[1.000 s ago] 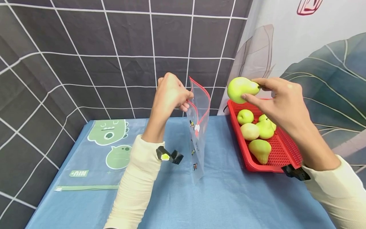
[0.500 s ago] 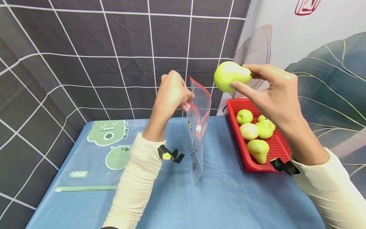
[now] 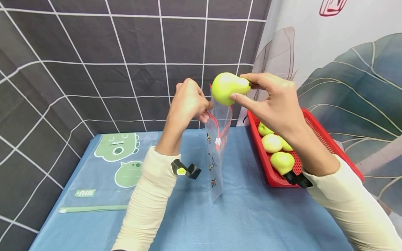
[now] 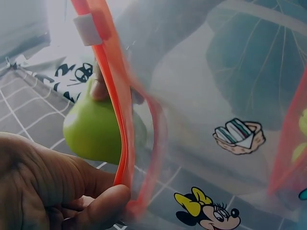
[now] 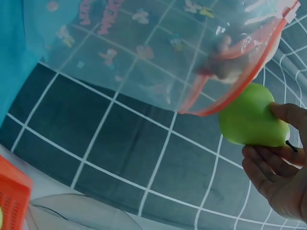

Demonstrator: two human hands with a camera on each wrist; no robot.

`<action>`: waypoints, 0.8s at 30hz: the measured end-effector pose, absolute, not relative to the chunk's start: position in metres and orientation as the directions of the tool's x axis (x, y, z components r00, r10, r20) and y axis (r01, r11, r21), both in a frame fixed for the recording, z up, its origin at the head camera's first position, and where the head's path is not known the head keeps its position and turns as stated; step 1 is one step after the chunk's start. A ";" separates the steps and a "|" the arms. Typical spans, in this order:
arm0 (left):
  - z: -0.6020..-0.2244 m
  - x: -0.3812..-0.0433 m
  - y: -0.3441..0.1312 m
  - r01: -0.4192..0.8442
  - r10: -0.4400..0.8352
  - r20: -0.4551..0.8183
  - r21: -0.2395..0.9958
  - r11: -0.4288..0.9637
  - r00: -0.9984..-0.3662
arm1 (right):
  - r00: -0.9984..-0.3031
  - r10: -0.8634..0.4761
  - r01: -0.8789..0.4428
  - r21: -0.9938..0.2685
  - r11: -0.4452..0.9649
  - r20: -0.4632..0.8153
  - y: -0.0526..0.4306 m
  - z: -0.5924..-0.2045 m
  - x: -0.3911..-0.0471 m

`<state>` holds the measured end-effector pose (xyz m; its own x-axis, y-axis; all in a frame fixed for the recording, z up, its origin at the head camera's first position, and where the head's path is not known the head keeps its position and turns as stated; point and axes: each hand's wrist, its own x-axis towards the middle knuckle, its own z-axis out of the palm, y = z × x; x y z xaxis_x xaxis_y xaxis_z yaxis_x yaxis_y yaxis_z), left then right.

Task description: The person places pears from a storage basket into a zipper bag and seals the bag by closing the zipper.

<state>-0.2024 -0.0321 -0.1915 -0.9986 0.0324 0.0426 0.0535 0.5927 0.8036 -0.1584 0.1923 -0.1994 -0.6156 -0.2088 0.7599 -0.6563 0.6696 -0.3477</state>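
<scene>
My left hand (image 3: 190, 103) pinches the red-edged mouth of a clear zip bag (image 3: 216, 164), which hangs upright with its mouth spread apart. Cartoon prints mark the bag, and a white slider (image 3: 218, 141) sits on its red zip. My right hand (image 3: 276, 101) holds a green pear (image 3: 227, 89) by its stem end between thumb and fingers. In the head view the pear's round end overlaps the top of the bag's mouth. The right wrist view has the pear (image 5: 252, 117) right by the red rim, outside the bag.
At the right stands a red basket (image 3: 267, 167) with several green pears (image 3: 282, 162) in it, partly hidden by my right forearm. A flat zip bag with green cartoon prints (image 3: 128, 174) lies on the blue cloth (image 3: 188, 219) at left. A dark gridded backdrop (image 3: 135, 38) rises behind.
My right hand has carried the pear leftward from above the basket to the bag's mouth, rising first and then dropping slightly. The left hand and the bag have stayed nearly still.
</scene>
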 end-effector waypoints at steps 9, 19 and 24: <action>-0.190 -0.203 -0.034 0.006 0.022 -0.009 0.803 0.596 -1.000 | -0.708 -0.224 -0.595 -0.396 0.699 0.669 0.194 -0.209 -0.159; -0.194 -0.207 -0.040 0.055 0.056 0.027 0.807 0.588 -0.998 | -0.767 -0.252 -0.536 -0.373 0.757 0.589 0.199 -0.210 -0.158; -0.195 -0.208 -0.040 0.037 0.072 -0.005 0.820 0.571 -0.997 | -0.779 -0.226 -0.523 -0.406 0.750 0.585 0.203 -0.212 -0.160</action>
<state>-0.2085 -0.0398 -0.1953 -0.9974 0.0720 -0.0050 0.0371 0.5708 0.8203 -0.1596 0.2030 -0.2123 -0.7786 -0.2262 0.5853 -0.5228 0.7498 -0.4057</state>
